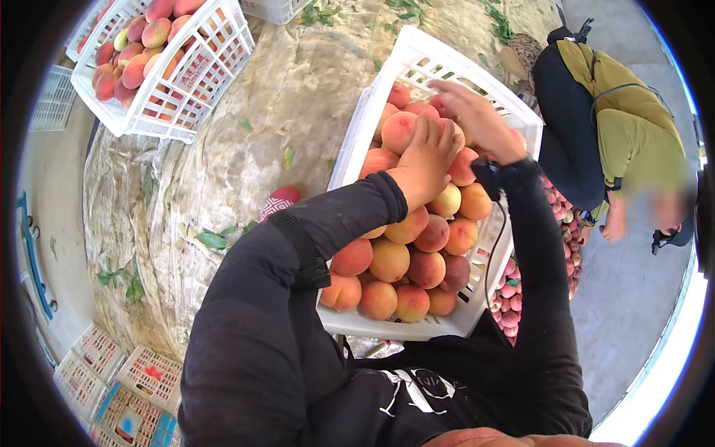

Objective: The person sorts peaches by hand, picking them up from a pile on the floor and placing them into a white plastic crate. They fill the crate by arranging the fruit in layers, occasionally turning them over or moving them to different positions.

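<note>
A white plastic crate [345, 173] full of red and yellow peaches [427, 270] sits in front of me. My left hand [430, 158] lies on the fruit near the crate's middle, its fingers curled over a peach that is partly hidden beneath them. Above and to the right of it, my right hand [480, 119] hovers over the upper peaches with its fingers stretched out, holding nothing that I can see.
Another filled white crate [195, 78] stands at the upper left. At the right, a person [625, 123] crouches beside a peach pile [564, 231]. Empty crates [123, 387] are at the lower left. Leaves [214, 238] lie on a stained cloth [186, 194].
</note>
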Available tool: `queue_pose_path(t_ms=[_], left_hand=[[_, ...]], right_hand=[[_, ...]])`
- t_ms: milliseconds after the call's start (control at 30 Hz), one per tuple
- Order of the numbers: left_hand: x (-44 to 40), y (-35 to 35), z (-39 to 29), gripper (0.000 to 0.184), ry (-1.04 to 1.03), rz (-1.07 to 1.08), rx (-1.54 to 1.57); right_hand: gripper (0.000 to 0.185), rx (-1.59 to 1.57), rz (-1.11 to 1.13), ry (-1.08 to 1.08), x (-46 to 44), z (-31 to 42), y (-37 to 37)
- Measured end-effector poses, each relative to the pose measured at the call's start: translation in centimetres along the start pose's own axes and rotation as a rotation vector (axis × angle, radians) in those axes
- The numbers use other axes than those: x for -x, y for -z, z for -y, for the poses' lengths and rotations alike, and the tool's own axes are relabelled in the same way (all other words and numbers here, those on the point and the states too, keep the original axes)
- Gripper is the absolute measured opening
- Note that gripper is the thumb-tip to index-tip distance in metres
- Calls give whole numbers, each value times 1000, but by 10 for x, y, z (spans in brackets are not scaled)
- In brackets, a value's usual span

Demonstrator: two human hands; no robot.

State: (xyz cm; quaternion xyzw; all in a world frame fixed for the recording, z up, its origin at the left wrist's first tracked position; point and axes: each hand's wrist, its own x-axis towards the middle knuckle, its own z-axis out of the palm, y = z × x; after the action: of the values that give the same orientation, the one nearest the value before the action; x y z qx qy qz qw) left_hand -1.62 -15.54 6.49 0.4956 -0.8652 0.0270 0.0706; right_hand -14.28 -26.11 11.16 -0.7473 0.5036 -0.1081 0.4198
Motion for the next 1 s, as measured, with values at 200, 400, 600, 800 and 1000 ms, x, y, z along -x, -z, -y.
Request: queue_pose_path(t_ms=[200, 400, 600, 800, 1000], left_hand=[[-2, -3, 0, 70, -59, -64, 120], [-1, -12, -2, 69, -46, -46, 128], [-1, -7, -3, 70, -45, -50, 109], [-1, 0, 0, 69, -46, -84, 26], [0, -12, -1, 70, -46, -144, 57]], right_hand=[[40, 190, -341, -2, 37, -71, 61], [68, 671, -174, -258, 21, -44, 25], [78, 577, -258, -251, 10, -58, 13], [58, -806, -13, -28, 22, -26, 24], [52, -1281, 194, -162, 0, 6, 15]])
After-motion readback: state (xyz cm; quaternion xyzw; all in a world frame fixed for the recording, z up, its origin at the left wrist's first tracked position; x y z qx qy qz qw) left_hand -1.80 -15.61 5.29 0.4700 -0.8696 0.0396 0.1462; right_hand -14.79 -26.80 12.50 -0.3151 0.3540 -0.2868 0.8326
